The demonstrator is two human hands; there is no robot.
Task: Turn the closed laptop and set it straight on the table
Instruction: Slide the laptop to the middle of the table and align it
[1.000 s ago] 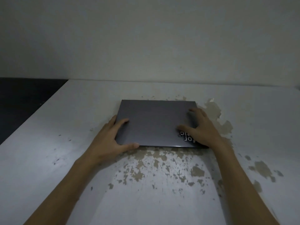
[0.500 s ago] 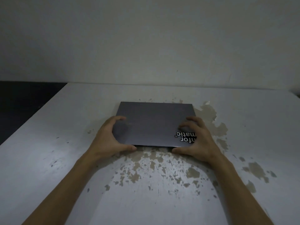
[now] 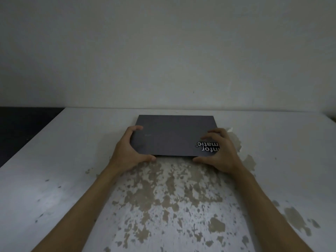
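A closed dark grey laptop (image 3: 174, 133) lies flat on the white table (image 3: 45, 170), its edges about parallel to the table's far edge. A black and white sticker (image 3: 207, 146) with upside-down lettering sits at its near right corner. My left hand (image 3: 129, 151) grips the near left corner, fingers on the lid and thumb under the front edge. My right hand (image 3: 220, 151) grips the near right corner the same way and partly covers the sticker.
The table's paint has worn off in brown patches (image 3: 172, 193) in front of and to the right of the laptop. A plain pale wall (image 3: 167, 51) rises just behind the table. Off the table's left edge lies a dark floor (image 3: 21, 128).
Both hands have shifted from lying flatter on the lid to gripping the near corners, thumbs at the front edge. The camera has tilted up, so the laptop shows closer to the wall.
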